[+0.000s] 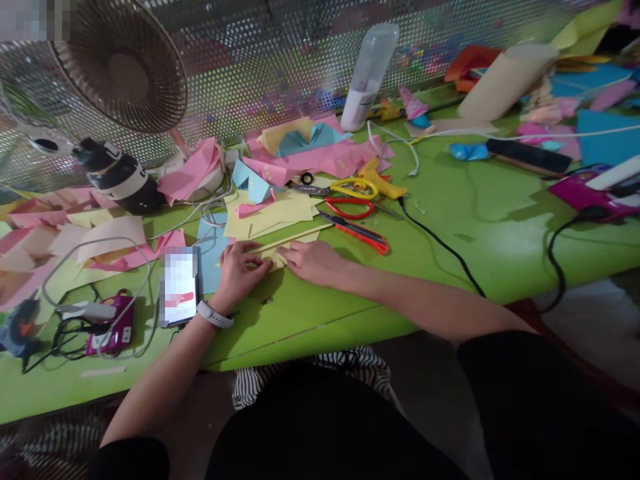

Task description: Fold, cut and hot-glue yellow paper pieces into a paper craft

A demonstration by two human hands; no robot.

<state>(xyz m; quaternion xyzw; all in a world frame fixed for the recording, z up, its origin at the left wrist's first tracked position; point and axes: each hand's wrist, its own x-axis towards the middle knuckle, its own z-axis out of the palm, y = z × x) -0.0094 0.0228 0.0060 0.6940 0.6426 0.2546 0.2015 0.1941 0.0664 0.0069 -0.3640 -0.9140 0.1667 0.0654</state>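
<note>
A small piece of yellow paper (276, 259) lies flat on the green table between my hands. My left hand (243, 272), with a pale wristband, has its fingers bent and its tips on the left part of the paper. From the right, my right hand (316, 262) pinches or presses the same paper with its fingers together. Just beyond lie yellow paper sheets (293, 215) with a folded blue paper piece (253, 182) on top. A red utility knife (361, 235), red-handled scissors (356, 212) and yellow-handled scissors (361, 188) are right of the sheets.
A yellow glue gun (381, 181) trails a black cord to the table's front edge. A lit phone (181, 287) lies left of my left hand. Behind stand a fan (123, 77), a black bottle (120, 179) and a clear bottle (369, 83). Pink papers (305, 160) line the back.
</note>
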